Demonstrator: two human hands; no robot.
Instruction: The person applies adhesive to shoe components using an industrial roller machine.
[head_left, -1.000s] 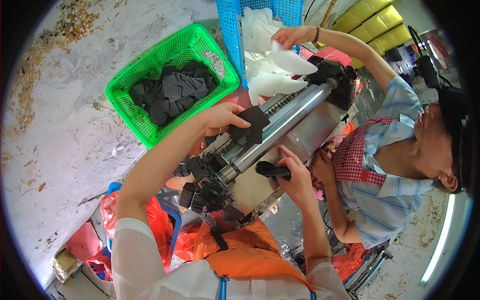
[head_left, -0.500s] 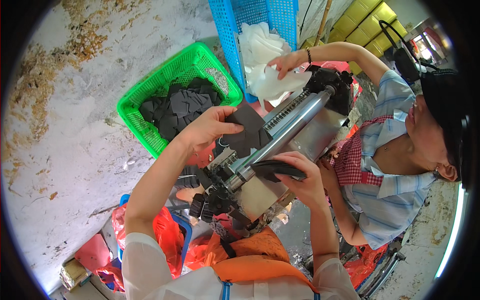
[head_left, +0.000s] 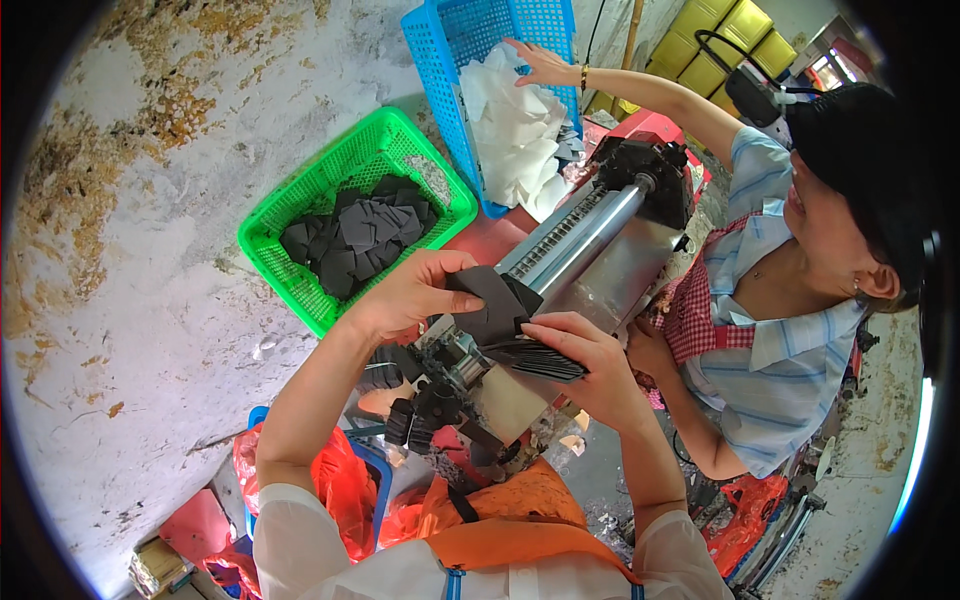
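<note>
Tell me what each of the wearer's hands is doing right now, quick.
Left hand: closed, pinching flat black pieces between thumb and fingers.
Right hand: closed, holding a fanned stack of black pieces.

Red worktop [head_left: 488,238] bears the roller machine [head_left: 600,230]; in view, green basket [head_left: 375,150] at ten o'clock, blue basket [head_left: 440,70] at twelve.

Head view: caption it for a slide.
Two bare hands hold thin, flat black pieces over a shiny cylindrical metal roller.

A red plastic bag [head_left: 343,488] sits near a stained wall [head_left: 150,290].
</note>
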